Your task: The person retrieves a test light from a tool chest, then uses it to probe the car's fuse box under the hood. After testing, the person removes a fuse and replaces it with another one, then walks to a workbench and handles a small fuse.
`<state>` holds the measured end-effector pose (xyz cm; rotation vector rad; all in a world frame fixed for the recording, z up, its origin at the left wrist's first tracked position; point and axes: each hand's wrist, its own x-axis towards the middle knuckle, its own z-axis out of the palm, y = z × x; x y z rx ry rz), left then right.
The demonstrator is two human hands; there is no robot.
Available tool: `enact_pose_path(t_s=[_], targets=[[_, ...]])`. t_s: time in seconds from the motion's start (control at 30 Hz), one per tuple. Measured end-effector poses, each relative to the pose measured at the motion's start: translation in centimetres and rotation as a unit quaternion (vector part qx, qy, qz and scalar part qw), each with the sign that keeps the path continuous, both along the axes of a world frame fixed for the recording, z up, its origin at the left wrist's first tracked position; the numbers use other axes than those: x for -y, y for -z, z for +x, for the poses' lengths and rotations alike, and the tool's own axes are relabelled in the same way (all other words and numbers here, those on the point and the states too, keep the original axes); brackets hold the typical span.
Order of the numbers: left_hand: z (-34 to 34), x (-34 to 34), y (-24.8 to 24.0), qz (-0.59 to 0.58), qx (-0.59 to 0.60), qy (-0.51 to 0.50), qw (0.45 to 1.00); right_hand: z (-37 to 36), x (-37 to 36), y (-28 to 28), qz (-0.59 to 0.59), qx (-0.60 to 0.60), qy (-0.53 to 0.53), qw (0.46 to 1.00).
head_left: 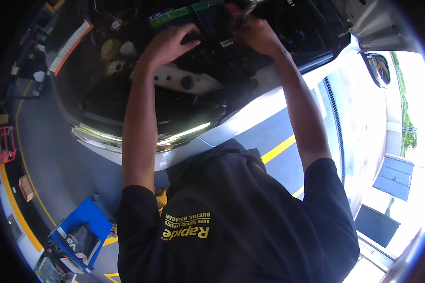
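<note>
Both my arms reach over the open engine bay of a white car. My left hand (171, 45) is beside a car battery (167, 18) with a green label, its fingers curled but apart, and nothing shows between them. To its right, my right hand (260, 37) is closed near the battery's far end. A thin, light-coloured piece (249, 9) sticks up by its fingers, too dark and blurred to name. Just left of those fingers is a red part (232, 10). The fingertips of my right hand are partly hidden.
Nearer me are the lit headlight (184, 134) and the white front fender (250, 111). A yellowish reservoir cap (110, 49) lies left of my left arm. At the lower left stands a blue cart (97, 221) with a dark bag. A side mirror (378, 70) juts out at right.
</note>
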<state>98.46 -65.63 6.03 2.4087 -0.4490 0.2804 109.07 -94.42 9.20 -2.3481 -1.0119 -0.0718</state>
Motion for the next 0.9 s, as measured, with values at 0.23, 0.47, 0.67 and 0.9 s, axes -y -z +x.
enact_pose_path(t_s=[0.23,0.47,0.67,0.9], targets=[[0.8,0.6,0.6,-0.027,0.035,0.013,0.999,-0.2,0.9,-0.4,-0.025,-0.041,0.017,0.999],[0.6,0.3,0.7,0.005,0.022,0.015,1.000,-0.6,0.4,1.4,-0.079,0.048,0.044,0.995],[1.0,0.2,1.1,0.015,0.020,0.030,0.999,-0.3,1.2,2.0,-0.060,0.076,0.020,0.995],[0.8,0.2,1.1,0.027,0.033,0.012,0.999,0.4,1.2,3.1,-0.079,0.075,0.044,0.993]])
